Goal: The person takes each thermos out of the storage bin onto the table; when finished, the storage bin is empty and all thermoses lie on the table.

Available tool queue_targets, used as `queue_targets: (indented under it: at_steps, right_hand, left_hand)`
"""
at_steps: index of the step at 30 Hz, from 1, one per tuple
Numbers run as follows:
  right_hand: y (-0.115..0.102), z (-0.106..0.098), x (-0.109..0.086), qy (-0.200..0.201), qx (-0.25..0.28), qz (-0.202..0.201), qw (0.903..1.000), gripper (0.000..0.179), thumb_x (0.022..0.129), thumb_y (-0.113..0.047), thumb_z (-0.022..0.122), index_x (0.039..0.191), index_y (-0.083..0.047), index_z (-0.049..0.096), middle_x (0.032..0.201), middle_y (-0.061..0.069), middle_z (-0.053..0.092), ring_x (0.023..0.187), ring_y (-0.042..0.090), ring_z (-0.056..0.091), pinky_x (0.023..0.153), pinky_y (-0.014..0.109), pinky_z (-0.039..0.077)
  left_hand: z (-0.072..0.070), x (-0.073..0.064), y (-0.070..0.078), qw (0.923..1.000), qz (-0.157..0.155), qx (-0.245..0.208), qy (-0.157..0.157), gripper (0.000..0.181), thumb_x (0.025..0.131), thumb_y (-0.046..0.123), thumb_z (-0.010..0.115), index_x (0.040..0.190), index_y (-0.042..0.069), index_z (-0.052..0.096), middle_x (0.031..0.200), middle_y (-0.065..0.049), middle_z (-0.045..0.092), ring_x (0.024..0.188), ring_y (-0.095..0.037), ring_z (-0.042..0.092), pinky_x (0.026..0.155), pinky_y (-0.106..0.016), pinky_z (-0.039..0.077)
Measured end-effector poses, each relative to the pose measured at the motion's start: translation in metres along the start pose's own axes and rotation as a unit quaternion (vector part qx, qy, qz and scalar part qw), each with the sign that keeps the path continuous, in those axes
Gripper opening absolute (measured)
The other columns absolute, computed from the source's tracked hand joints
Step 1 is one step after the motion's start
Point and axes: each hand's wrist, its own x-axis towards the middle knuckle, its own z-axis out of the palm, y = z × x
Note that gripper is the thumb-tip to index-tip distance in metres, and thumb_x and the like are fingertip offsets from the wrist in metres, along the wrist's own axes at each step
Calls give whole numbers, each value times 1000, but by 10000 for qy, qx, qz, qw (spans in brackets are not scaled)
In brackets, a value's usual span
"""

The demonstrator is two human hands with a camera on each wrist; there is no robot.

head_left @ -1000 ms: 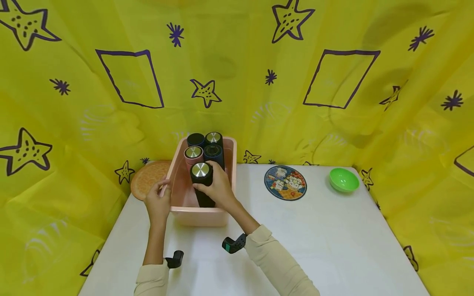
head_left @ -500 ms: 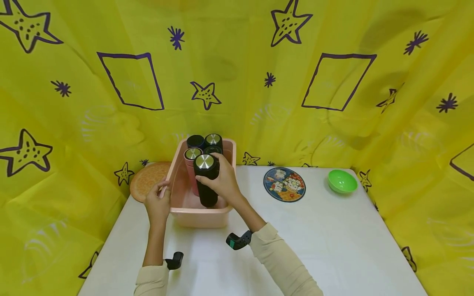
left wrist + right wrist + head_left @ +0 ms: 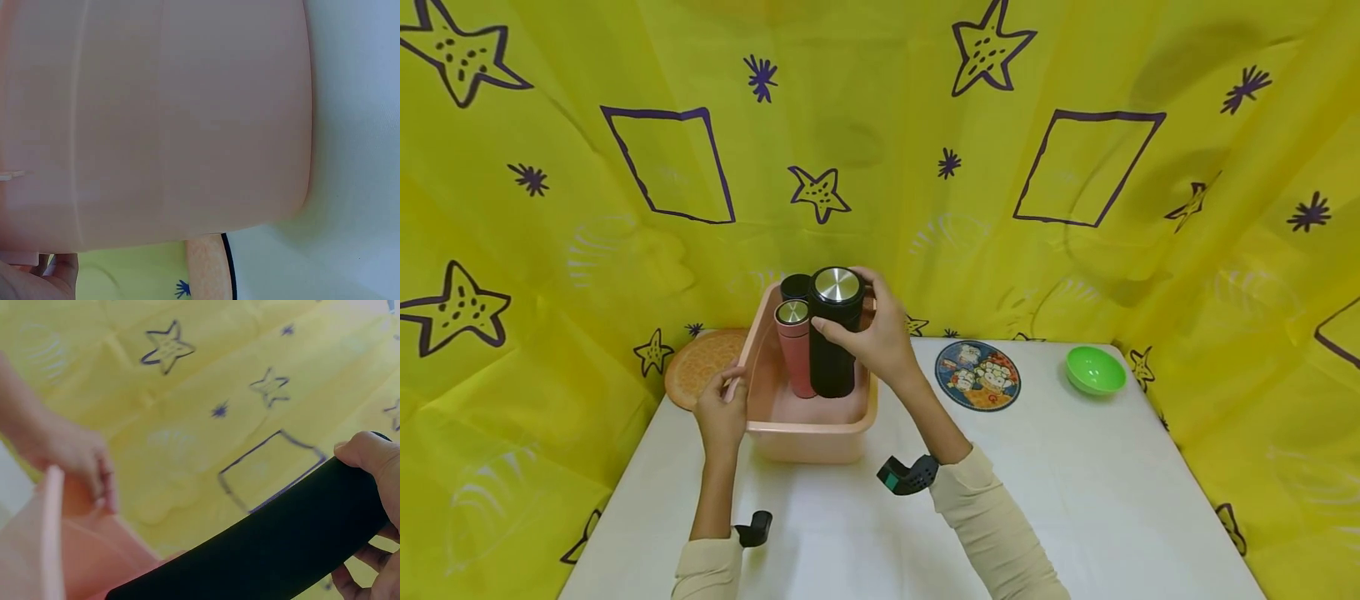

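Note:
My right hand (image 3: 880, 333) grips a black vacuum flask (image 3: 832, 354) with a silver lid, thumb on the near side and fingers round the far side. The flask is upright and raised over the pink plastic bin (image 3: 812, 428). My left hand (image 3: 721, 410) holds the bin's left rim between thumb and fingers; the left wrist view shows the bin's outer wall (image 3: 187, 125) and part of that hand. Inside the bin stand a pink flask (image 3: 794, 354) with a silver lid and, behind it, a dark-lidded flask (image 3: 795, 287). Other flasks are hidden behind the black one.
An orange round mat (image 3: 700, 367) lies left of the bin, partly behind my left hand. Right of the bin are a blue patterned round mat (image 3: 977, 376) and a green bowl (image 3: 1096, 371) on the white table (image 3: 1075, 500). A yellow curtain (image 3: 887, 167) encloses the back and sides.
My right hand has lifted the black flask up and moved it rightward and back, away from the bin's near end. The left hand stays on the rim.

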Motion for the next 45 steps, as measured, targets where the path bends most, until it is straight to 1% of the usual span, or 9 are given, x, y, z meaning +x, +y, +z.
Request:
queue_targets:
  at_steps: [5,9,13,18,22,29,35,41,45]
  right_hand:
    - [-20,-18,6,235,-166,-67,9996,70,73,-20,84,134,-10,50,118,9,63,107,20,55,86,39,55]
    - [-30,-32,8,424,-303,-127,9986,71,73,-21,83,134,-9,49,118,9,63,109,20,56,85,39,55]
    - [-32,-46,8,582,-305,-192,9977,71,73,-20,83,134,-9,49,121,10,61,111,20,56,84,39,55]
    - [-26,-63,7,797,-309,-118,9963,70,74,-20,82,135,-10,50,124,9,60,112,21,56,85,41,54]
    - [-17,-74,3,907,-375,65,9951,69,74,-19,82,135,-11,50,125,9,59,112,21,54,87,42,53]
    - [11,-86,-14,986,-586,558,9918,69,73,-19,84,133,-8,50,124,11,58,112,25,53,88,46,52]
    - [35,-88,-29,913,-647,843,9901,69,74,-17,83,133,-5,49,126,16,57,114,31,52,87,49,53]
    - [58,-87,-40,763,-911,1131,9865,72,73,-17,84,134,-3,47,126,17,57,115,32,54,87,49,54]
    - [74,-86,-46,664,-1104,1296,9832,74,73,-18,84,135,-2,46,127,19,57,115,34,55,88,50,54]
  left_hand:
    - [0,1,-1,9999,26,-120,15,19,91,0,60,108,-4,68,132,-14,63,113,-37,64,71,4,40]
    - [0,1,0,9999,-4,-103,-15,19,92,1,60,109,-3,69,132,-15,63,114,-36,64,71,4,40]
    - [-1,1,0,10000,-11,-63,-24,19,92,2,60,109,-3,69,131,-14,63,113,-36,64,70,4,39]
    - [-1,2,-2,9999,51,-159,-8,20,91,-1,59,108,-4,68,132,-15,63,113,-37,64,71,4,40]
    - [-1,2,-3,9997,109,-238,35,19,90,-4,59,106,-6,69,131,-16,63,112,-38,64,72,3,41]
    - [0,1,-2,9997,205,11,103,19,89,-2,60,105,-4,70,128,-16,65,109,-37,66,71,4,39]
    - [0,2,-2,9998,160,-45,52,19,89,-3,59,106,-4,70,130,-15,64,111,-37,65,72,4,40]
    - [0,1,-2,9998,101,-161,-3,20,90,-2,59,107,-4,69,131,-14,63,112,-36,65,72,3,41]
    - [0,0,-2,9999,106,-113,36,20,89,-2,59,107,-4,69,131,-15,63,112,-37,65,71,3,41]
